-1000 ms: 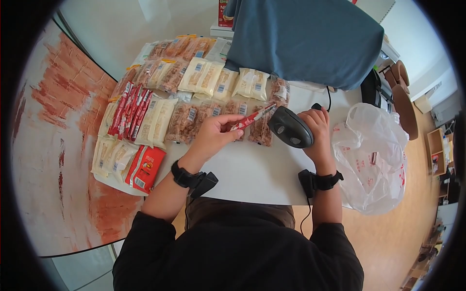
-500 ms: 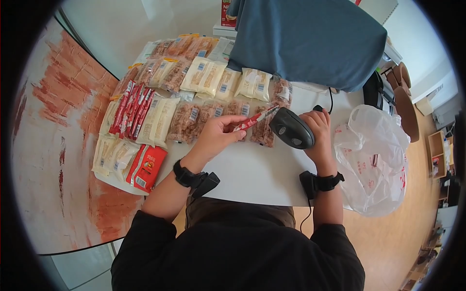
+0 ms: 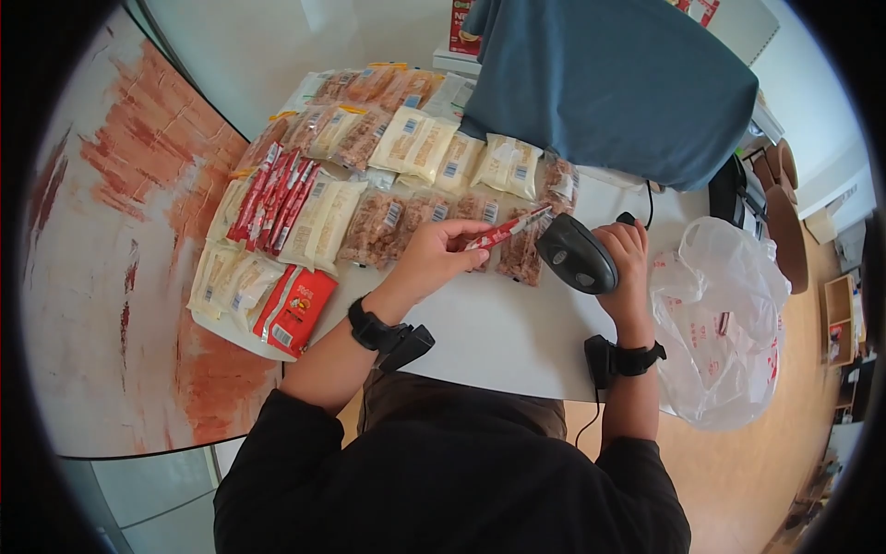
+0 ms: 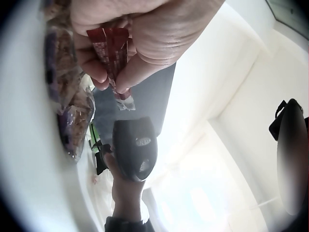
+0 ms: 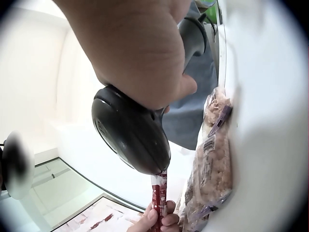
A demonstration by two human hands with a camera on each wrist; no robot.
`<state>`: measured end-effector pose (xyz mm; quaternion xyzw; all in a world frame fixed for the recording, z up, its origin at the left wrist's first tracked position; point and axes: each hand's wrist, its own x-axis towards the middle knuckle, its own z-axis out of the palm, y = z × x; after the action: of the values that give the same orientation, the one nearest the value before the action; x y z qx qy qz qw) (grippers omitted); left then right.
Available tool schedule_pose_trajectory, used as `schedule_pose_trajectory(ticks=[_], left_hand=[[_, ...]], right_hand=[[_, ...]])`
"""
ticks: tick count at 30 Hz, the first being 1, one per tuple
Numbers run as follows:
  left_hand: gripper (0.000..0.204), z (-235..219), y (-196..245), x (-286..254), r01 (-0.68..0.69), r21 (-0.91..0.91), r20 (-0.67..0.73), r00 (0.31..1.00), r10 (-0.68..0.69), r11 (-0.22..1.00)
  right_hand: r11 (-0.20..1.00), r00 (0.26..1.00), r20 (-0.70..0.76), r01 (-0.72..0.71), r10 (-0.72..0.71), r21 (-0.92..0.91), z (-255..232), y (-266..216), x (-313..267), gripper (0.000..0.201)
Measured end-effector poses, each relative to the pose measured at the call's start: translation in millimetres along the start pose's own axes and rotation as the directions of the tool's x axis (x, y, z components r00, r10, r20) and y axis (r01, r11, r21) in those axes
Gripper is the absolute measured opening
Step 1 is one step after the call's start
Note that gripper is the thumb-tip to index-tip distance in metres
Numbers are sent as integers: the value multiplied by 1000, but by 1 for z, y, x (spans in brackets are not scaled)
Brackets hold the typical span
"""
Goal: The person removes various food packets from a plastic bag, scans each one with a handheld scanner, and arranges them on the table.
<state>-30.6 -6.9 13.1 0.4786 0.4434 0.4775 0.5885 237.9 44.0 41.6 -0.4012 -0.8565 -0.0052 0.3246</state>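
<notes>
My left hand (image 3: 437, 258) pinches a slim red packet (image 3: 503, 231) between thumb and fingers, its pale end tilted up toward the right. In my right hand (image 3: 624, 274) is a black handheld scanner (image 3: 577, 254), gripped by its handle, its head facing the packet's pale end. The left wrist view has the red packet (image 4: 113, 60) above the scanner (image 4: 135, 147), with a small gap between them. From the right wrist, the scanner head (image 5: 130, 130) overlaps the packet's (image 5: 159, 195) end; whether they touch I cannot tell.
Bags of pinkish snacks (image 3: 371, 228), cream packets (image 3: 415, 143), several red sticks (image 3: 272, 198) and a red pouch (image 3: 295, 309) cover the left and back of the white table (image 3: 489, 323). A blue-grey cloth (image 3: 609, 92) drapes behind; a clear plastic bag (image 3: 715, 323) lies at the right.
The head view has shifted, so everything appears farther right and slightly lower. Both hands keep their hold, with little visible change between packet and scanner.
</notes>
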Motion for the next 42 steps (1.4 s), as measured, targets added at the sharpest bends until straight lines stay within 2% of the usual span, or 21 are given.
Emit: schedule_pose_trajectory(ticks=[8,14,17,19,22,26,28,30,33,34,38,40,42], left_hand=[[38,0,-5,2,-37,1,-20,999,37,999],[36,-5,-3,4,-69,-17,-49,996,68,997],[34,-7,9,0,-73,-77,-99,993,65,994],[32,-7,20,-4,-51,-88,-135,990,39,995],[31,-13,29,-9,-63,2,-167,984,62,998],[32,-23,49,-35,-121,-160,-197,976,88,980],[33,-37,57,-56,-134,-222,-184,978,94,966],[31,-53,69,-74,-160,8,-334,930,153,987],[26,-98,81,-88,-161,378,-519,779,352,912],[26,-118,84,-91,-117,449,-553,742,379,886],[30,-216,80,-94,27,671,-587,631,508,741],[33,-242,77,-92,129,745,-598,565,569,654],[36,-253,72,-90,179,734,-614,588,527,655]], right_hand=[[1000,1000,12,-17,17,-5,-2,4,-1,27],[994,994,59,-90,94,-66,-9,35,-10,25],[991,983,135,-116,125,-72,-8,48,-17,28],[987,979,129,-152,158,-55,-4,49,-19,35],[982,966,179,-184,187,-35,-2,46,-20,46],[983,943,280,-177,181,-39,-8,39,-20,52],[988,950,273,-153,151,-12,-8,43,-23,51],[988,943,297,-157,147,11,-11,45,-24,50],[986,933,322,-165,158,-6,-15,43,-24,50],[986,931,328,-167,162,-15,-15,43,-24,51],[989,932,332,-143,143,-24,-14,46,-26,52],[990,934,327,-140,141,-27,-14,47,-26,53],[990,936,324,-141,140,-20,-12,48,-28,54]])
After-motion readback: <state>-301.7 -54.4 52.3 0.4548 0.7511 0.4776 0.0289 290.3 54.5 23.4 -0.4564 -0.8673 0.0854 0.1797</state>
